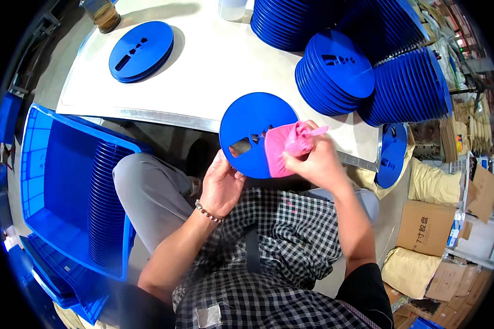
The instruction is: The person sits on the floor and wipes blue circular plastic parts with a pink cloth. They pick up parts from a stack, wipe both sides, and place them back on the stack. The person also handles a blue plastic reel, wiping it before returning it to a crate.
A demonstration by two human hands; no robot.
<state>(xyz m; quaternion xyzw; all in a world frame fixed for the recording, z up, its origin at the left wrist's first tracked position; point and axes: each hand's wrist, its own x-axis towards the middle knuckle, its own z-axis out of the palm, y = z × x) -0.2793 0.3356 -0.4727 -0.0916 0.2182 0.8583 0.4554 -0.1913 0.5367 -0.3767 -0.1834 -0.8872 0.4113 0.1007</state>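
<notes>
My left hand pinches the lower left edge of a round blue plastic reel disc between thumb and fingers. The disc is raised at the near edge of the white table, and cutouts pierce its middle. Gathered in my right hand is a pink cloth pad with a bunched, knotted top. Its flat face lies against the right part of the disc and covers some of the cutouts. A small pile of similar discs lies at the table's far left.
Tall stacks of blue discs crowd the table's right side. Left of my knee stands a blue crate with a row of discs inside. A jar of brown liquid and a translucent cup stand farther back. Cardboard boxes lie right.
</notes>
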